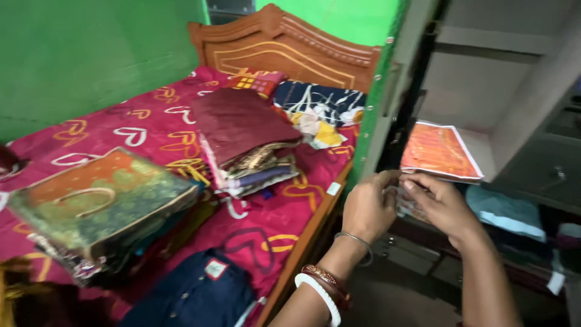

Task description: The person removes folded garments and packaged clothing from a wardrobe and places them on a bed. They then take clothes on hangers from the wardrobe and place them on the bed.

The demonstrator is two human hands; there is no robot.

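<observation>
My left hand [370, 207] and my right hand [442, 204] both grip the near edge of a flat packet with orange cloth in clear wrap [439, 151]. The packet is held level at the open cupboard [514, 91], just in front of its pale shelf. Bangles ring my left wrist. A second packet seems to lie under my fingers, blurred.
To the left is a bed with a pink heart-print sheet [151, 127] and a wooden headboard [284, 45]. On the bed lie a stack of folded cloth [248, 142], a green-orange packet with a handle [103, 203] and a dark blue garment [193, 293]. A light blue folded cloth [505, 212] rests lower in the cupboard.
</observation>
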